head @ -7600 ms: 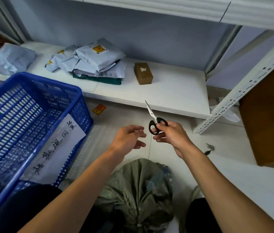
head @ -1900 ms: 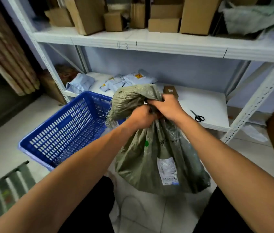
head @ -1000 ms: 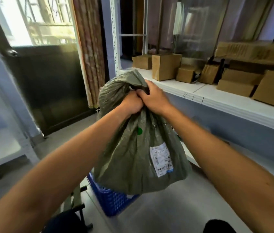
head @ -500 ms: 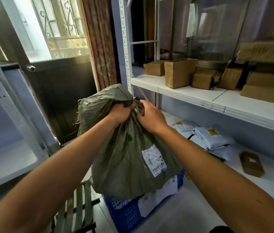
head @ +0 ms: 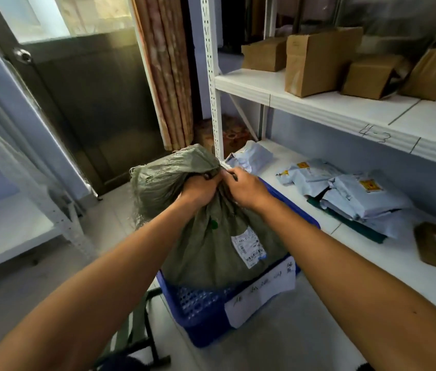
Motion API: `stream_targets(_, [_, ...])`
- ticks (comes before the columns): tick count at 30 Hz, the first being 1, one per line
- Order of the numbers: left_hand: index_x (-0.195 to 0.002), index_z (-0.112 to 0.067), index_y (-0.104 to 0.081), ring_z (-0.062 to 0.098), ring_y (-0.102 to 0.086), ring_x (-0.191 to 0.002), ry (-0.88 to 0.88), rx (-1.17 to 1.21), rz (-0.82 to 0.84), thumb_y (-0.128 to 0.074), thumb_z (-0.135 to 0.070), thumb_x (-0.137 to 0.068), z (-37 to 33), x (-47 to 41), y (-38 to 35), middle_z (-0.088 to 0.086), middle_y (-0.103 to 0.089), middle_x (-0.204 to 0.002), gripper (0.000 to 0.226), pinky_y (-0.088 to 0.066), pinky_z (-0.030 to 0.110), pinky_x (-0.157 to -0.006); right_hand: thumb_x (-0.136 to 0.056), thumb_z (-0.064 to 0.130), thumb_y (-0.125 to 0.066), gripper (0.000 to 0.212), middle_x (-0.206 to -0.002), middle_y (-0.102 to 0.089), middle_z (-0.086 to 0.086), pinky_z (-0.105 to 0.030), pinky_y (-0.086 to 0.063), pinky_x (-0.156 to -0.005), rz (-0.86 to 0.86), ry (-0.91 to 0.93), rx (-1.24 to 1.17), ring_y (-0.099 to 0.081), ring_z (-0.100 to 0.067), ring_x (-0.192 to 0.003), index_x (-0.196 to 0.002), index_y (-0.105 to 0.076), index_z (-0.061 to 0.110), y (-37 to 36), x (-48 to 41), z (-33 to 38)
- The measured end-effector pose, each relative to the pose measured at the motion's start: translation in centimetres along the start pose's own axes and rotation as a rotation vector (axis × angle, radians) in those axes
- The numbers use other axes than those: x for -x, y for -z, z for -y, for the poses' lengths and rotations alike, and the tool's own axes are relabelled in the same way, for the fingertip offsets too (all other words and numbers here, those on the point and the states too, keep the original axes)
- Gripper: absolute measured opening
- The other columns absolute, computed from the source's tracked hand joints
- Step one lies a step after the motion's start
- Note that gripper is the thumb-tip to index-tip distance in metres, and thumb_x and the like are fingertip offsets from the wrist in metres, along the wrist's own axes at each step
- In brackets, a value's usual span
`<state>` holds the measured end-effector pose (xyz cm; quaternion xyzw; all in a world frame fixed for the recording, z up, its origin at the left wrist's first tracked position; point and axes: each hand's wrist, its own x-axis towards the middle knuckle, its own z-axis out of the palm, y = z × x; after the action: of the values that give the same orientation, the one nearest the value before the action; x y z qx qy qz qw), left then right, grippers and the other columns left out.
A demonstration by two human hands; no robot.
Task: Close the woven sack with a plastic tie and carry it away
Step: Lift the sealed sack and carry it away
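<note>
While the sack is held up by its neck, carrying it off looks to be the step in hand, though the plastic tie is hidden under the fingers and I cannot tell whether it is fastened. Far left of the grips stands a dark door [head: 91, 103], and below and left of them, near the floor, is the frame of a folding stool [head: 133, 336]. The left grip [head: 200, 187] is a fist clamped round the gathered neck of the sack [head: 206, 250], whose loose frayed mouth flops up and to the left of it. The right grip [head: 246, 187] touches the left one and is curled on the same neck from the other side, pinching the cloth. The sack's body hangs straight below both grips, with a white label [head: 249, 246] facing the camera. Its bottom overlaps the blue basket [head: 200, 322] beneath, and I cannot tell whether it rests in the basket or hangs just above it. Right of the grips runs a shelf [head: 409, 277] with grey mail bags [head: 358, 194], and above it are cardboard boxes [head: 316, 60]. The next move, as I judge it, calls for both grips tight, the sack lifted clear of the basket rim, and a turn away from the shelf post [head: 212, 76] just beyond the grips.
</note>
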<state>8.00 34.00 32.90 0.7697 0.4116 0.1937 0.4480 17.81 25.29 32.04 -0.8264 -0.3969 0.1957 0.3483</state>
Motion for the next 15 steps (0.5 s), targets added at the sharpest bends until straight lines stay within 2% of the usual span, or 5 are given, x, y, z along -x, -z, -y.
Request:
stream_targets(3, [-0.128, -0.009, -0.064, 0.028, -0.055, -0.129, 0.031, 0.044, -0.04, -0.059, -0.041, -0.097, 2.0, -1.3, -1.9, 0.01, -0.061, -0.138, 0.045, -0.037, 0.029, -0.105, -0.103, 0.058, -0.035, 0.055, -0.142, -0.058, -0.014, -0.042, -0.042, -0.099, 0.032, -0.02, -0.026, -0.052, -0.034, -0.13, -0.143, -0.052, 0.023, -1.4, -1.1, -2.2])
stream_targets(6, [-0.122, -0.013, -0.069, 0.025, -0.06, -0.122, 0.036, 0.091, -0.079, -0.062, -0.05, -0.093, 3.0, -3.0, -3.1, 0.007, -0.067, -0.131, 0.048, -0.042, 0.026, -0.099, -0.103, 0.055, -0.04, 0.053, -0.145, -0.055, -0.012, -0.041, -0.041, -0.101, 0.055, -0.024, -0.05, -0.051, -0.033, -0.133, -0.146, -0.048, 0.025, -2.2, -2.4, -3.5])
stream_targets(11, [-0.121, -0.014, -0.07, 0.021, -0.06, -0.122, -0.051, 0.116, -0.188, -0.06, -0.045, -0.095, 2.8, -5.2, -3.6, 0.006, -0.068, -0.129, 0.041, -0.035, 0.02, -0.094, -0.1, 0.053, -0.044, 0.054, -0.147, -0.056, -0.004, -0.039, -0.042, -0.107, 0.03, 0.06, -0.117, -0.05, -0.025, -0.135, -0.147, -0.05, 0.027, -2.2, -5.0, -3.3])
stream_targets(15, [-0.116, -0.008, -0.071, 0.022, -0.061, -0.12, -0.094, 0.143, -0.196, -0.061, -0.037, -0.097, 1.6, -6.6, -3.6, 0.008, -0.069, -0.124, 0.036, -0.04, 0.021, -0.093, -0.102, 0.049, -0.043, 0.05, -0.146, -0.057, -0.006, -0.036, -0.041, -0.105, -0.013, 0.059, -0.127, -0.051, -0.026, -0.134, -0.145, -0.054, 0.024, -2.0, -7.0, -2.9])
